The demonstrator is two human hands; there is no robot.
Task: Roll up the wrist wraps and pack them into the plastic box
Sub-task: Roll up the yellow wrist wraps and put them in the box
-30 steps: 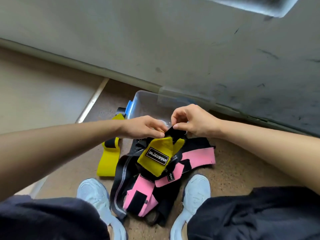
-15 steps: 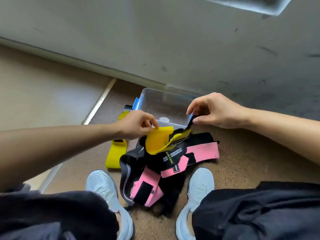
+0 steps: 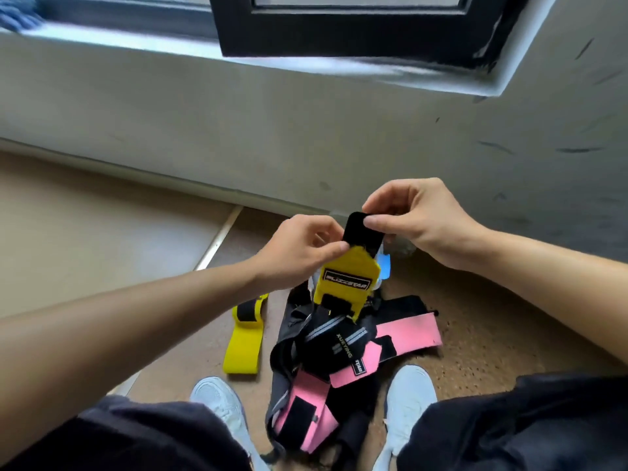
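Yellow wrist wrap, printed with a black brand label, hangs upright between both hands above the floor. The left hand is closed in a pinch on the wrap's upper yellow edge; the right hand is closed in a pinch on the black hook-and-loop tab at its top. The lower end of the wrap trails down onto a heap of black and pink wrist wraps lying between the person's two white shoes. A second yellow wrap lies flat on the floor just left of the heap.

By the look of it, the step in hand is starting the roll on this first wrap. The next move calls for folding the tab end over and turning it tightly down the strap.

Only a sliver of clear plastic and blue, probably the plastic box, shows behind the raised wrap.

Half a second earlier the box stood in plain view by the wall, the hands were spread well apart and the wrap sagged low over the heap; now the hands are close together, the wrap is lifted upright, and the view takes in a dark window frame.
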